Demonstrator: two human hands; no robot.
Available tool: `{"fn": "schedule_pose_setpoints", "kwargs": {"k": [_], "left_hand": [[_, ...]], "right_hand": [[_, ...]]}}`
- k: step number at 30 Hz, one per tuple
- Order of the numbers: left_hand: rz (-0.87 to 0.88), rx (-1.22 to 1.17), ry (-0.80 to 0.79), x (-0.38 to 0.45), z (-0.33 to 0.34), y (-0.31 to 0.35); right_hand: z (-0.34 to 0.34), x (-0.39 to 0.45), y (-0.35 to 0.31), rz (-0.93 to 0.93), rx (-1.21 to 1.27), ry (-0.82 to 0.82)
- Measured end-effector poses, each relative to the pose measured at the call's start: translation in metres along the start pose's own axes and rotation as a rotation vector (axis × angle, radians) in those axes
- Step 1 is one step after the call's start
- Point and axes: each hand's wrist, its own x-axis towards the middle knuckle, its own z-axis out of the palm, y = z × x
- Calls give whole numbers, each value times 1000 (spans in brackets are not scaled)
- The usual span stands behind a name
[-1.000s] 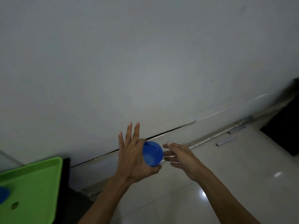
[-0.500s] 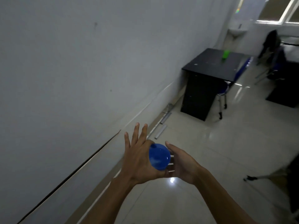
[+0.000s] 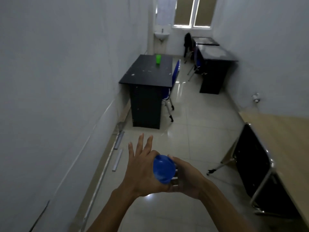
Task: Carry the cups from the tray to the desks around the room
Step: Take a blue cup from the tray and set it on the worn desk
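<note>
Between both hands (image 3: 168, 178), a blue cup (image 3: 163, 169), thumbs around it.

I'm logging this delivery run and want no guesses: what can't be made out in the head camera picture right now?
- Blue cup: its far side and whether anything is inside, hidden by the left hand and right hand.
- Green cup on the black desk: too small to tell its contents.
- Far desks: tops glare-washed and blurred.
- Wooden desk: cut off by the right edge.
- The tray: out of frame.

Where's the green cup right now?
In the head view, the green cup stands upright on the far end of the black desk along the left wall, near the sink.
</note>
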Motion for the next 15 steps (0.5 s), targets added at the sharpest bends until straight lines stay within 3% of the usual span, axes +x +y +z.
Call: {"fn": "schedule_pose_setpoints", "kwargs": {"k": [7,15], "left_hand": [[196,-8,-56,120,10,-20],[281,-23,-85,235,36,-38]], "right_hand": [[-38,54,-55,-22,196,100],[-88,122,-113,-87,246,152]]}}
